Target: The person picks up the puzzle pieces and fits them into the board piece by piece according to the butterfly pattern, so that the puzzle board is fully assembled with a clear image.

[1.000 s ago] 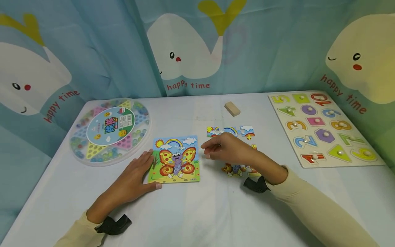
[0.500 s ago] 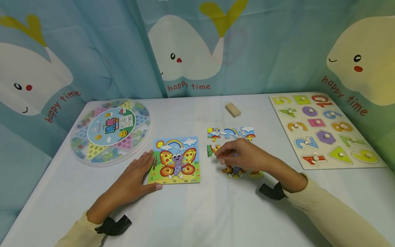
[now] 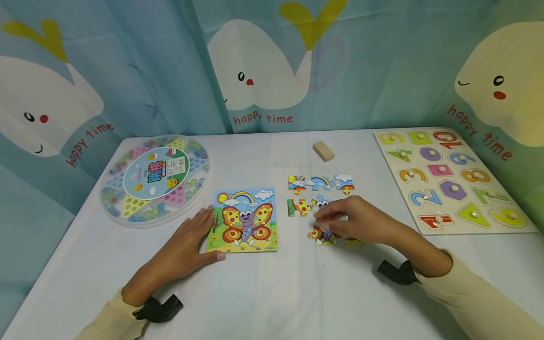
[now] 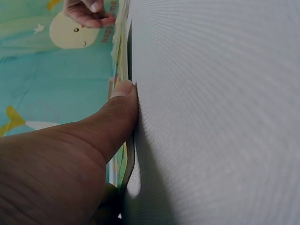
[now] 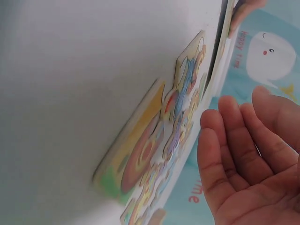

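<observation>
A square butterfly puzzle board lies flat on the table. My left hand rests against it, fingers along the left edge and thumb by the near left corner; the left wrist view shows the thumb touching the board's edge. To the right are several loose jigsaw pieces in rows, among them a sun piece, a rainbow piece and a spotted-wing piece. Above the middle and lower rows hovers my right hand, hiding part of them. In the right wrist view its fingers curve loosely around nothing.
A round Chinese checkers set with marbles lies at the back left. Behind the pieces is a small wooden block. A knobbed number board occupies the right side. A whale-print curtain hangs along the table's back edge.
My right hand has moved right, from beside the butterfly board to above the loose pieces, uncovering the spotted-wing piece. My left hand has stayed on the board.
</observation>
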Motion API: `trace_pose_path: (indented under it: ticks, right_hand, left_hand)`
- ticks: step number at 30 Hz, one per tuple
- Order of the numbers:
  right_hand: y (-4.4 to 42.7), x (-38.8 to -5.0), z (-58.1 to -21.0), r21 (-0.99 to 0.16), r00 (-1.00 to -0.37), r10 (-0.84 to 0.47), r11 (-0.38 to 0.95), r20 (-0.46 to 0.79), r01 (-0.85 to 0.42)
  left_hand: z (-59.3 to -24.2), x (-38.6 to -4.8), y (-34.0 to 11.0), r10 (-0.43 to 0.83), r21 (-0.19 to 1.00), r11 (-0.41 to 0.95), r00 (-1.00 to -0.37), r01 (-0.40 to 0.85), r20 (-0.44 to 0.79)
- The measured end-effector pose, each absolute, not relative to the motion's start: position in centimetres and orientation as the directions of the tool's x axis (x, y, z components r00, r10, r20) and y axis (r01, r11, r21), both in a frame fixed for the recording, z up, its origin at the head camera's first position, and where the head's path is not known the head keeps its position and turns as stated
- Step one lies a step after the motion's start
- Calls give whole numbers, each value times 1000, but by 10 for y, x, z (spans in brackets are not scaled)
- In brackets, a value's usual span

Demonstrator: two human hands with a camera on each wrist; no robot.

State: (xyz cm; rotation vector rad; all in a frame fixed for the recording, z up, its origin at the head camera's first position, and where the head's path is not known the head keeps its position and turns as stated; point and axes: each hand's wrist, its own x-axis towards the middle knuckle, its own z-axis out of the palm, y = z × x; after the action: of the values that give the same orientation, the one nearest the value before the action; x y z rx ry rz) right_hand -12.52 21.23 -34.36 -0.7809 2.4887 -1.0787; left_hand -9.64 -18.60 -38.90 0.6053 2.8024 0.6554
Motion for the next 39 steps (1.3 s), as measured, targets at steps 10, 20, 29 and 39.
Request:
trace_pose_path:
  ticks: [10,20,29,39]
  right_hand:
    - [229,-122,-338,-778,-790,-601,553,-125,-298]
    - [223,-125,-349,-765,-773,-624,550,-109,-336]
    - [214,-121,-351,-771,-778,-619,546,-108,-328]
    - [206,-117,-353,-670,-793,-585,659,-170,-342]
  left_hand:
    - [-389,-97,-185,434,461,818,-895,343,-105]
    - [-389,-97,-185,429,458,822,-897,338,-108]
    - [-389,-97,-185,428,464,821,-896,333,-114]
    - [-389,-97,-186,429,468,818,-896,334,-111]
